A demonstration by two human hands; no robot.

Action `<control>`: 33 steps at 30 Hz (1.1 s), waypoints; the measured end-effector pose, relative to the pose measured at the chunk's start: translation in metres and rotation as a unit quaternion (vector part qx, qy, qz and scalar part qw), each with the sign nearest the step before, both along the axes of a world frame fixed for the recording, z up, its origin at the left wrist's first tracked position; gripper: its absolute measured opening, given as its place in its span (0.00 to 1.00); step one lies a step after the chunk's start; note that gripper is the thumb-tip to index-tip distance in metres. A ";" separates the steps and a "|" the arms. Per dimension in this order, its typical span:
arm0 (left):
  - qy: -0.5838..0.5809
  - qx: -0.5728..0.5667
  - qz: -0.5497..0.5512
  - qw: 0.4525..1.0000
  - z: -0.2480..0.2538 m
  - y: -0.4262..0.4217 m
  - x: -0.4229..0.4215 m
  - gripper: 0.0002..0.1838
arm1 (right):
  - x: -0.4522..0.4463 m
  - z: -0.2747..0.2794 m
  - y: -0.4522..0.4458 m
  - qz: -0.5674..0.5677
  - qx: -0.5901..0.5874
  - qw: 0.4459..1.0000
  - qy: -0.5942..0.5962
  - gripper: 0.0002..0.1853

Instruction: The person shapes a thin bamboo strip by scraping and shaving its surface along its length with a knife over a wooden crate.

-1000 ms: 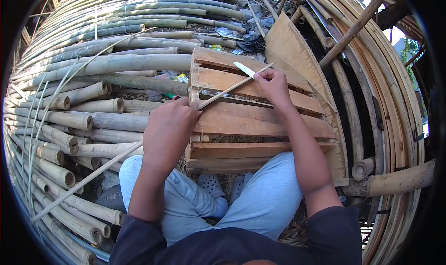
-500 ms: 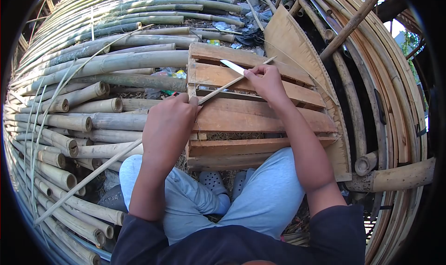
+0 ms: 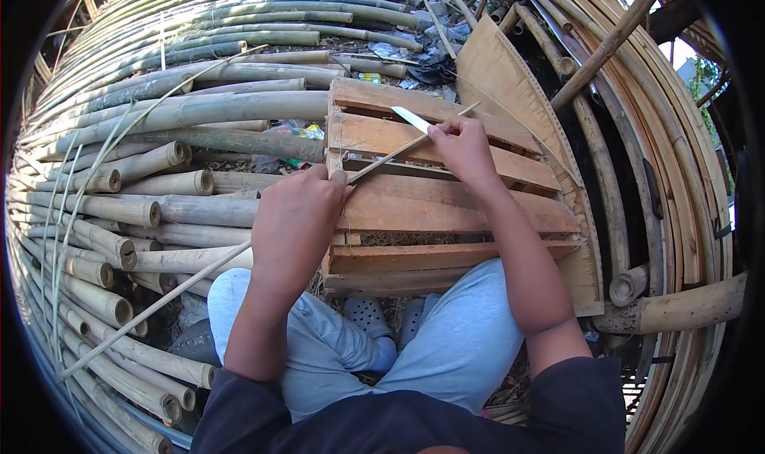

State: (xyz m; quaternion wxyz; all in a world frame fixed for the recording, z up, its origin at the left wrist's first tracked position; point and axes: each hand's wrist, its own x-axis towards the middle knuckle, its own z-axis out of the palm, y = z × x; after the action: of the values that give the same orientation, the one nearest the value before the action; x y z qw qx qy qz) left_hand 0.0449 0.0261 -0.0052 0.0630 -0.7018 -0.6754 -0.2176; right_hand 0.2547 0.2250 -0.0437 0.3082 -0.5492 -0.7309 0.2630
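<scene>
A long thin bamboo strip [image 3: 163, 292] runs from the lower left, under my left forearm, up across a slatted wooden crate [image 3: 446, 207]. My left hand [image 3: 299, 215] is closed around it at the crate's left edge. Near the strip's far end, my right hand [image 3: 462, 147] grips a knife with a pale blade [image 3: 410, 119]. The blade points up and left, beside the strip. Its handle is mostly hidden in my fingers.
Bamboo poles [image 3: 231, 107] are stacked at the left and back. A brown board [image 3: 518, 95] leans by the crate's right side, with long wooden strips [image 3: 685, 215] beyond it. My knees [image 3: 470, 318] are just below the crate. Plastic litter [image 3: 390, 52] lies behind.
The blade moved left and down along the strip, then slightly right again with my right hand. My left hand keeps its hold on the strip. The whole view shifts slightly.
</scene>
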 end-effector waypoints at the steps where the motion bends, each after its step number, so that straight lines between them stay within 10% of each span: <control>1: 0.003 0.001 0.001 1.000 0.001 -0.001 0.000 0.10 | -0.006 0.001 -0.009 0.006 0.003 1.000 -0.002 0.13; 33: -0.047 -0.034 0.029 0.998 0.001 -0.002 0.007 0.10 | -0.020 0.019 -0.024 0.032 0.027 0.998 -0.051 0.13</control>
State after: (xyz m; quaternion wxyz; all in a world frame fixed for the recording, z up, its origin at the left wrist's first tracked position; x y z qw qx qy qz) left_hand 0.0521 0.0243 -0.0038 0.0136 -0.6729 -0.7044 -0.2254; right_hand 0.2351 0.2010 -0.0244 0.2766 -0.5292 -0.7701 0.2242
